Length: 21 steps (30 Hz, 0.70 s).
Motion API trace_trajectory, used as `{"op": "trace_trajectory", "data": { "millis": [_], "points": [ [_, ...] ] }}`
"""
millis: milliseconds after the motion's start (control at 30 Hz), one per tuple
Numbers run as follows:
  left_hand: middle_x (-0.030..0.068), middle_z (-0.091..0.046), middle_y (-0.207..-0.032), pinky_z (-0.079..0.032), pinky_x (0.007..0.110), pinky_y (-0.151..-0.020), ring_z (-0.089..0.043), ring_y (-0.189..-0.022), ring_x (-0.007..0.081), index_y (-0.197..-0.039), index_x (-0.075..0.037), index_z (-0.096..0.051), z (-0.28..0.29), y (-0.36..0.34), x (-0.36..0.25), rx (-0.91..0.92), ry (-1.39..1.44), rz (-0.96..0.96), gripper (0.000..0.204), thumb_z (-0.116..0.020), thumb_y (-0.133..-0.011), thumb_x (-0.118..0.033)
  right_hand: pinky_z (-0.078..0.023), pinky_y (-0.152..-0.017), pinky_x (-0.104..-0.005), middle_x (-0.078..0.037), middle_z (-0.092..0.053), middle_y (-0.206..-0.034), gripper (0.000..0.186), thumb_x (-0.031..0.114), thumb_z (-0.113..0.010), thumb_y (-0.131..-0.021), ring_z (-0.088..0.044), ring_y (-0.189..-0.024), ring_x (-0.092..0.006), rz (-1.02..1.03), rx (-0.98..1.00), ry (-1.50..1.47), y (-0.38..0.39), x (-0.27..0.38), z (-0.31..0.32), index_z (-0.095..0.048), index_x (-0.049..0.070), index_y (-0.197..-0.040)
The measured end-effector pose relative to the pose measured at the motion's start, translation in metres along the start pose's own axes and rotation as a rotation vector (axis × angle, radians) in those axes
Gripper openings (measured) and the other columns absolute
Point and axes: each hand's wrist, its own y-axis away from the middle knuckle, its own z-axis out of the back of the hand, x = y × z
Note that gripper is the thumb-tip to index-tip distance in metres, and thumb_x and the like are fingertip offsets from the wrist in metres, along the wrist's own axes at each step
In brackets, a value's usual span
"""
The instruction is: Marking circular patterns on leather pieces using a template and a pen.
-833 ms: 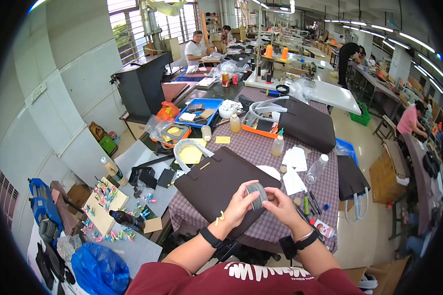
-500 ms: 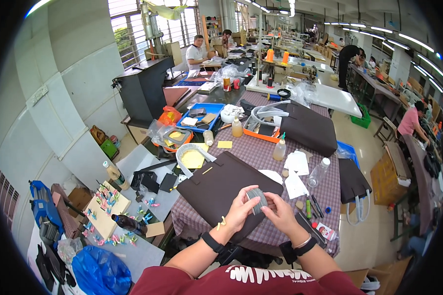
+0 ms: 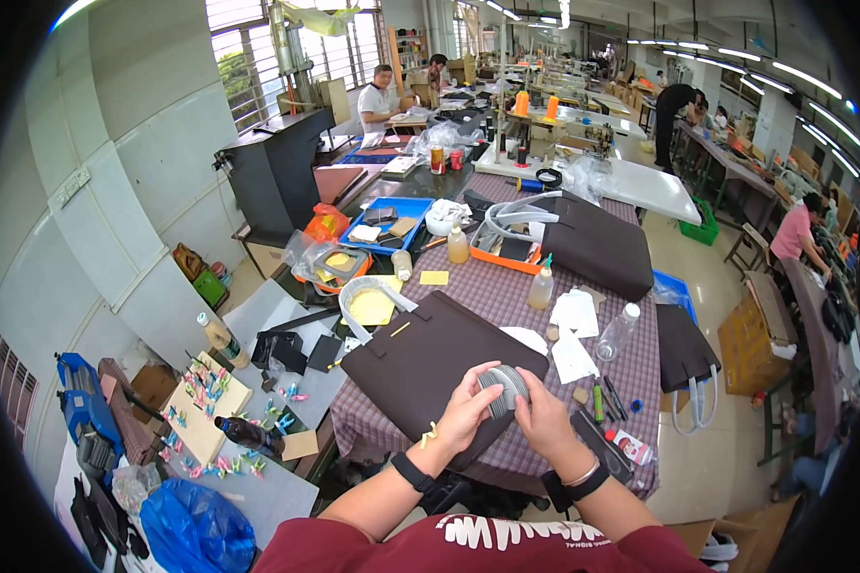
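Between my two hands is a stack of thin grey pieces with rounded edges; their exact kind I cannot make out. My left hand grips the stack from its left side, the thumb lying across it. On the other side, the fingers of my right hand close on its right edge. Beneath the hands a dark brown bag lies flat on the checkered tablecloth. Its pale grey handle loops out at the far left, and a small yellow strip rests on top.
A second dark brown bag lies farther back beside an orange tray. Glue bottles, a clear bottle and pens stand or lie to the right. Colourful clips cover a board at left. Other people work farther off.
The stack has turned in my hands, so more of its broad grey face shows. My right fingers have moved up along its right edge. The bag beneath stays in place.
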Motion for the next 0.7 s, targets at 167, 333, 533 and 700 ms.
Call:
{"op": "trace_trajectory", "data": {
  "millis": [167, 333, 533, 700],
  "points": [
    [0.0043, -0.054, -0.102, -0.045, 0.021, -0.07, -0.053, -0.087, 0.0076, -0.123, -0.006, -0.043, 0.0, 0.0, 0.015, -0.074, -0.135, -0.005, 0.042, -0.06, -0.085, -0.01, -0.05, -0.063, -0.0425, -0.021, -0.062, -0.09, 0.046, 0.01, -0.057, -0.08, -0.061, -0.074, -0.0371, -0.109, 0.029, 0.103, 0.004, 0.009, 0.0, -0.043, 0.005, -0.123],
    [0.0025, -0.055, -0.099, -0.045, 0.018, -0.068, -0.053, -0.085, 0.006, -0.123, -0.006, -0.042, -0.004, 0.005, 0.015, -0.042, -0.152, 0.01, 0.041, -0.058, -0.086, -0.011, -0.048, -0.062, -0.0444, -0.024, -0.061, -0.085, 0.048, 0.011, -0.059, -0.08, -0.06, -0.073, -0.0408, -0.227, 0.123, 0.065, 0.006, 0.011, 0.005, -0.042, 0.008, -0.124],
    [0.0099, -0.05, -0.113, -0.05, 0.035, -0.082, -0.054, -0.099, 0.0188, -0.124, -0.007, -0.04, 0.008, 0.008, 0.006, -0.119, -0.023, 0.06, 0.041, -0.056, -0.087, -0.013, -0.05, -0.061, -0.0425, -0.02, -0.063, -0.082, 0.042, 0.01, -0.057, -0.08, -0.062, -0.07, -0.0364, -0.167, 0.009, 0.107, 0.007, 0.011, 0.013, -0.045, 0.007, -0.12],
    [0.0115, -0.048, -0.114, -0.05, 0.038, -0.081, -0.053, -0.1, 0.0211, -0.122, -0.008, -0.041, 0.02, 0.011, 0.01, -0.09, -0.036, 0.104, 0.038, -0.055, -0.088, -0.013, -0.05, -0.06, -0.0423, -0.02, -0.063, -0.082, 0.041, 0.011, -0.057, -0.08, -0.063, -0.069, -0.0357, -0.174, 0.005, 0.086, 0.009, 0.007, 0.016, -0.047, 0.008, -0.119]
  ]
}}
